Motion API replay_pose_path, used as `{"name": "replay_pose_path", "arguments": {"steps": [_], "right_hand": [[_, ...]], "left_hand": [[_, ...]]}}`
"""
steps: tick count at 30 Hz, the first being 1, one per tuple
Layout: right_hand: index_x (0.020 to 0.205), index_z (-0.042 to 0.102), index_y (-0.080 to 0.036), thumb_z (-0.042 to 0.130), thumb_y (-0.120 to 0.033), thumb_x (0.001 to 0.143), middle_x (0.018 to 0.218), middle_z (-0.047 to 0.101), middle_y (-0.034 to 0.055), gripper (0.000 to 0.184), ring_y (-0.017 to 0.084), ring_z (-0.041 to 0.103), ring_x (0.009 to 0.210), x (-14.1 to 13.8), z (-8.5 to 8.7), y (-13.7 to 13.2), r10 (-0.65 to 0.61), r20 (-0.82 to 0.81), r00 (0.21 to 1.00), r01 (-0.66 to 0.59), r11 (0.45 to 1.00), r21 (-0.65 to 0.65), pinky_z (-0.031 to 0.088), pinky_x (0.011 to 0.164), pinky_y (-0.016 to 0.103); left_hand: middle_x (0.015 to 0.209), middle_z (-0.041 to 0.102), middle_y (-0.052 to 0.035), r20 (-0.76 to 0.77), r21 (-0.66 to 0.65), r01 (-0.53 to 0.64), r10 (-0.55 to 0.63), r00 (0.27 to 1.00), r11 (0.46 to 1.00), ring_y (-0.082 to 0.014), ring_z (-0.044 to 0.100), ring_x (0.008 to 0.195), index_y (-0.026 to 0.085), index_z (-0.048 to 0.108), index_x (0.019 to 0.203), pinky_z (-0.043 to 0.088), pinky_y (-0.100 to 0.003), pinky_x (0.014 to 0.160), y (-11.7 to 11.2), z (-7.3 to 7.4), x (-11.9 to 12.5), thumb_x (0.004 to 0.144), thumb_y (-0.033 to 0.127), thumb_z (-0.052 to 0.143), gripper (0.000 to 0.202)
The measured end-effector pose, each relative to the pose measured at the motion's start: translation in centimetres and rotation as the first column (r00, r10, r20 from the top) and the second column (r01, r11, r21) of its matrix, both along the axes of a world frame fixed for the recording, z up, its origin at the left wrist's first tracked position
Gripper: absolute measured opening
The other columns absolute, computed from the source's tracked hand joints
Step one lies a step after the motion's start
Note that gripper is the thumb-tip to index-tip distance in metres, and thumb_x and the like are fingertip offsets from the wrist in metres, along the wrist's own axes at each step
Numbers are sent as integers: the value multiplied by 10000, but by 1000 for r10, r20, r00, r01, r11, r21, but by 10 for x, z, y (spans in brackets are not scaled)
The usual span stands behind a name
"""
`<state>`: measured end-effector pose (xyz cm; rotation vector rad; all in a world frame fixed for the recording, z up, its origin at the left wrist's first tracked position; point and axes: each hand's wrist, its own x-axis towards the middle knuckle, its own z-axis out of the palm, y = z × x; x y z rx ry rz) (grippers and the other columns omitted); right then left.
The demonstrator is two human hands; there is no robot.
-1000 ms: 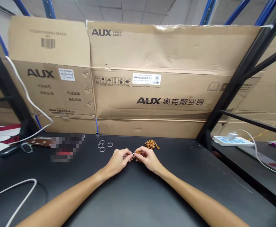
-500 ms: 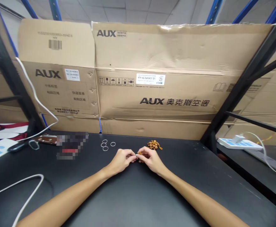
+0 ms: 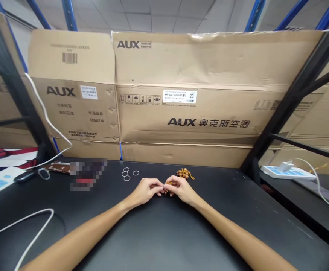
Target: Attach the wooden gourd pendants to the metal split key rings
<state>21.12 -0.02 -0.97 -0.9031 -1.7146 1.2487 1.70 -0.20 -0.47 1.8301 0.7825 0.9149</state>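
Head view: the left hand (image 3: 145, 190) and right hand (image 3: 181, 189) meet low over the black desk (image 3: 164, 233), fingertips close together, pinching a tiny piece (image 3: 163, 185) too small to make out. That tight pinch keeps it steady. Just beyond lie brown wooden beads (image 3: 185, 173); four small metal rings (image 3: 127, 178) sit apart to the left.

Black bench (image 3: 153, 233): flattened AUX cardboard cartons (image 3: 181, 113) stand behind it, a black steel rack upright (image 3: 293, 94) at its right corner; white cable (image 3: 12, 224) lies on it, left; white power strip (image 3: 288, 172) sits beyond its right edge.
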Motion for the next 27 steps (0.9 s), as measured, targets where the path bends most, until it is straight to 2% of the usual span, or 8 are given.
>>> {"name": "replay_pose_path", "arguments": {"steps": [7,11,18,20,23,27], "right_hand": [[792,568,-154,644,-500,779,661,636,-2,354,75,495,459,2,-4,3,-32,30,999,31,999,42,384,456,207],[795,587,-147,629,-489,797,656,624,-4,344,81,507,484,3,-6,4,-30,31,999,28,998,62,400,494,216],[814,605,-149,646,-502,769,719,636,15,359,111,554,555,4,-2,3,-20,29,999,20,1000,24,445,567,250],[804,606,-150,638,-490,777,724,636,17,343,116,553,572,4,-3,3,-29,43,999,28,999,39,444,578,253],[764,607,-159,604,-450,816,703,619,6,296,123,538,603,3,-5,2,-80,109,991,64,987,145,423,592,247],[776,606,-171,538,-365,879,687,597,-4,231,119,502,597,-2,-5,-5,-168,232,958,87,943,321,387,577,238]], "left_hand": [[859,725,-106,43,-131,44,-39,998,990,-188,685,765,106,676,905,542,-314,748,6,1,-3,800,413,644,326],[859,729,-116,58,-163,48,-39,998,986,-187,689,747,101,658,887,544,-320,739,7,3,-4,797,417,653,329],[849,721,-113,119,-200,45,-21,993,979,-204,690,812,101,637,864,546,-330,768,11,0,-4,778,424,677,337],[846,718,-115,118,-199,43,-20,993,979,-204,690,788,102,628,858,548,-327,734,13,-2,-4,782,449,665,357],[841,711,-124,81,-183,49,-34,996,982,-208,684,750,105,619,838,544,-306,641,14,-4,-3,796,484,632,381],[771,681,-98,28,-137,39,-36,999,990,-184,654,670,110,621,782,516,-265,548,13,-5,-1,819,503,585,396]]}}
